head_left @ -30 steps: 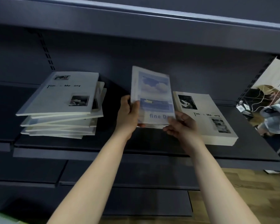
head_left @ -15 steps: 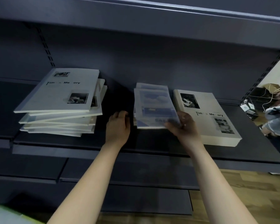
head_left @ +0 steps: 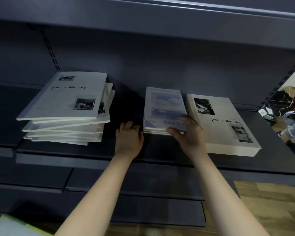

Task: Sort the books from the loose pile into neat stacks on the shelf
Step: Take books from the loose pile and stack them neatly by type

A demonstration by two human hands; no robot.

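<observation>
The blue stack [head_left: 163,106] lies flat on the shelf [head_left: 92,160], with the loose pile [head_left: 66,106] left of the fingers and the white stack [head_left: 223,126] just right, probably to group like titles. The right hand [head_left: 190,136] closes its fingers [head_left: 186,120] on the stack's near corner; the left hand [head_left: 129,141], just left of it, curls loosely and holds nothing

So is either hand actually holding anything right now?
The right hand grips the blue book by its near right corner; the left hand holds nothing.
</observation>
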